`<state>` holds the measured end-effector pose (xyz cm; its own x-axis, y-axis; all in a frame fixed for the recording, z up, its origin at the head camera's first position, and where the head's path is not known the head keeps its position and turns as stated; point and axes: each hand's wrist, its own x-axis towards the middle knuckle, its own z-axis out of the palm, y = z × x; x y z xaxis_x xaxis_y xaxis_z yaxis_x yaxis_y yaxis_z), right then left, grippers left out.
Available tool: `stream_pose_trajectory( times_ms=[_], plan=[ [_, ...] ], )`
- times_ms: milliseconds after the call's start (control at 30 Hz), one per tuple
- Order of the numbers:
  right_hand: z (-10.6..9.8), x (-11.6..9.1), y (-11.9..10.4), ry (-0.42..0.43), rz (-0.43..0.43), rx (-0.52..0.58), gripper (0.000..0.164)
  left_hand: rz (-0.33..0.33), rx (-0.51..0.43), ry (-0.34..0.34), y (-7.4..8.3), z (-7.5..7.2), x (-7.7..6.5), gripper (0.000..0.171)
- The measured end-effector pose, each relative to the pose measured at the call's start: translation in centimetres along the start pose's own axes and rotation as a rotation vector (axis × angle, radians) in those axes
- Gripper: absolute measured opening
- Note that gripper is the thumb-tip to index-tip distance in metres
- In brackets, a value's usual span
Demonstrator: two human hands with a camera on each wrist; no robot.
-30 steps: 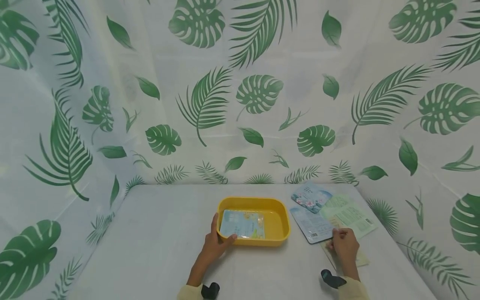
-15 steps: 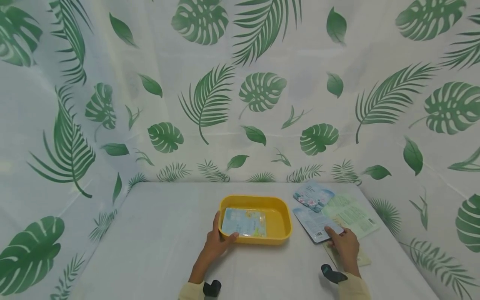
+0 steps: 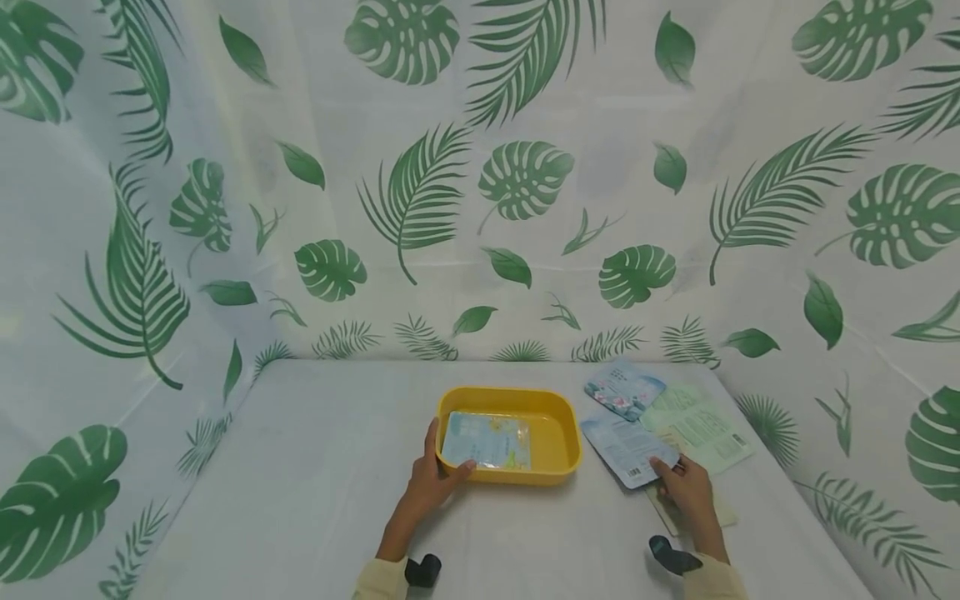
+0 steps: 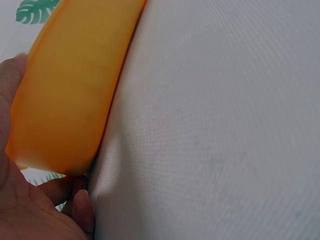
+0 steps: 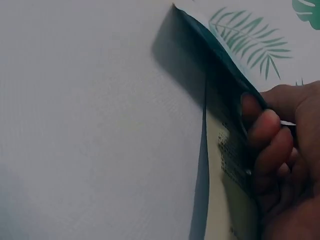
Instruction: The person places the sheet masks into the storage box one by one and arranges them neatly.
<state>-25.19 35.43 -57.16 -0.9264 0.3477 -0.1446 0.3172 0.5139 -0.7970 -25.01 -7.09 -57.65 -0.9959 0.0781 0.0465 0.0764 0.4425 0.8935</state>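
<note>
My left hand point(image 3: 430, 485) grips the left end of a yellow plastic tray point(image 3: 557, 443), thumb over the front rim. In the left wrist view, the fingers point(image 4: 84, 210) curl by the tray's lower corner. Inside the tray, at its left, lies a light blue sheet mask packet point(image 3: 483, 442). To the right of the tray, my right hand point(image 3: 690, 492) pinches the right corner of a blue-grey sheet mask packet point(image 3: 626, 450), thumb on top. In the right wrist view this packet point(image 5: 212, 55) tilts up off the surface, fingers curled beneath it.
Behind the held packet lies a blue floral packet point(image 3: 622, 387). A pale green packet point(image 3: 708, 432) lies to its right, and a pale yellow one point(image 3: 725, 515) is partly under my right hand. A white cloth covers the table point(image 3: 315, 483); a leaf-print curtain point(image 3: 450, 208) stands behind.
My right hand has moved from touching the blue-grey packet's corner to pinching it with the thumb on top, and the packet's edge has lifted. The left hand still holds the tray.
</note>
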Motion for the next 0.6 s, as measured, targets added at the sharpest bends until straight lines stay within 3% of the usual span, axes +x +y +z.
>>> stream_pose_trajectory(
  times_ms=[300,600],
  plan=[
    [0.85,-0.77,0.05,0.122,-0.007,-0.029,0.049,-0.002,0.003,0.0,0.04,-0.13,0.06,0.103],
    [1.0,-0.68,0.35,0.163,-0.005,0.001,0.049,0.002,-0.013,-0.005,-0.29,-0.05,0.32,0.103]
  ],
)
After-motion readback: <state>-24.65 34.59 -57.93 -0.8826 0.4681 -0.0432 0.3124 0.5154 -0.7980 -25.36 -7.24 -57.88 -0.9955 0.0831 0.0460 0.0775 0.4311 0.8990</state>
